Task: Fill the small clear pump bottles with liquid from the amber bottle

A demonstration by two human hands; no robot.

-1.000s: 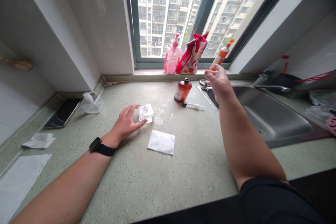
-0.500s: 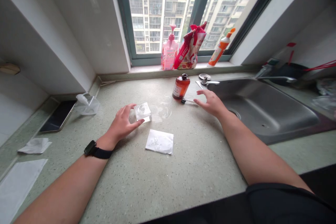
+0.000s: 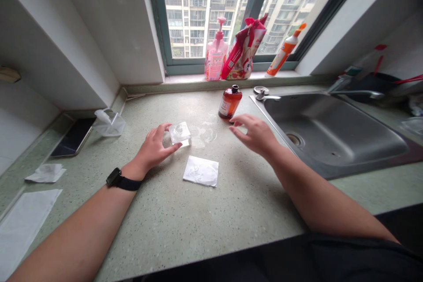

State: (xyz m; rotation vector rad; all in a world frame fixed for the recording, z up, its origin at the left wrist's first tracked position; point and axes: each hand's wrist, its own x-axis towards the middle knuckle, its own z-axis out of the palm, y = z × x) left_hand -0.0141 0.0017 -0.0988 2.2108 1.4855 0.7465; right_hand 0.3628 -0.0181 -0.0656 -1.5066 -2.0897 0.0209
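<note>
**No wording can be read on anything in view**

Just beyond the right hand (image 3: 254, 134), the amber bottle (image 3: 230, 103) is carrying a white label, but its small print is blurring away. Farther beyond that hand, on the window ledge, the pink pump bottle (image 3: 215, 56), the red-and-white printed bag (image 3: 243, 50) and the orange-capped tube (image 3: 280, 56) are showing printed labels, all too small to make out. On the wrist behind the left hand (image 3: 153, 147), the black watch (image 3: 114, 177) is showing no readable display.
</note>
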